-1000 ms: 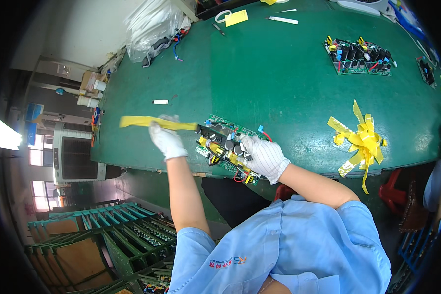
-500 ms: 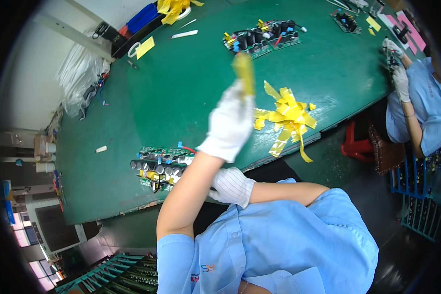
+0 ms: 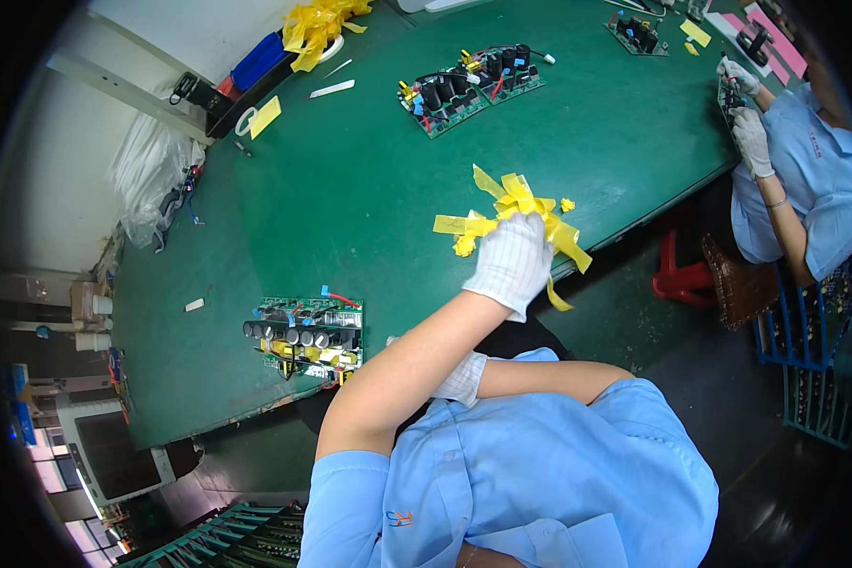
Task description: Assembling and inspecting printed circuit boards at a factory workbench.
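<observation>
My left hand, in a white ribbed glove, reaches across to a loose pile of yellow tape strips near the table's front edge. Its fingers are curled into the pile and closed on the tape. My right hand, also gloved, lies low by the table edge behind my left forearm, which hides most of its fingers. To the left of both hands a green circuit board rests on the table, bearing black capacitors, yellow-wrapped parts and a red wire. Neither hand visibly touches it.
Two joined circuit boards lie farther back on the green table. More yellow tape heaps over a bin at the far left, near a blue box. At right, a gloved co-worker holds a board beside a red stool.
My left hand has come down and right, from raised with a yellow strip to the tape pile. My right hand now sits clear of the near board. The view has shifted slightly.
</observation>
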Demonstrator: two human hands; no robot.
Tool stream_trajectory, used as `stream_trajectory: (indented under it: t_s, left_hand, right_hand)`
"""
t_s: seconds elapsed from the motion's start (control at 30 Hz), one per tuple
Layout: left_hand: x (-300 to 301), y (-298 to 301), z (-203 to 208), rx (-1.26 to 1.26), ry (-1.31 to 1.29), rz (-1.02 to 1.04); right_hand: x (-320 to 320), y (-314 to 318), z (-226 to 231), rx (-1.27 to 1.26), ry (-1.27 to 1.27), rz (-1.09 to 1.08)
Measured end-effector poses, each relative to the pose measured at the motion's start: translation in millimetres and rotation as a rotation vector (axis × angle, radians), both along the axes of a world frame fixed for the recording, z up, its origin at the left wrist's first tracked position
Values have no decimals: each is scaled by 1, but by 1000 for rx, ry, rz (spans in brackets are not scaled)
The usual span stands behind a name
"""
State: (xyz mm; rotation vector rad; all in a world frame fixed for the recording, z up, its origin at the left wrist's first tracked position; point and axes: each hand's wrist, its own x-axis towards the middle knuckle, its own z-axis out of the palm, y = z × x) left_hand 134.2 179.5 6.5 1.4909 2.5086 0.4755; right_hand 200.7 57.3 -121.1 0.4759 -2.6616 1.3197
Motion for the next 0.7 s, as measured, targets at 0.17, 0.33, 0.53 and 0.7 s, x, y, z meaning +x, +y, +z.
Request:
stream_trajectory:
  t_s: [0.17, 0.33, 0.53, 0.7]
  left_hand:
    - [40, -29, -19, 251, 233, -43]
    - [71, -77, 41, 217, -200, -345]
    - [-3, -187, 89, 502, -609, 129]
    - [-82, -290, 57, 369, 11, 858]
  right_hand:
    - [13, 12, 27, 120, -30, 50]
    - [4, 23, 74, 126, -199, -72]
    - [18, 15, 26, 18, 88, -9]
    - [25, 33, 86, -125, -113, -135]
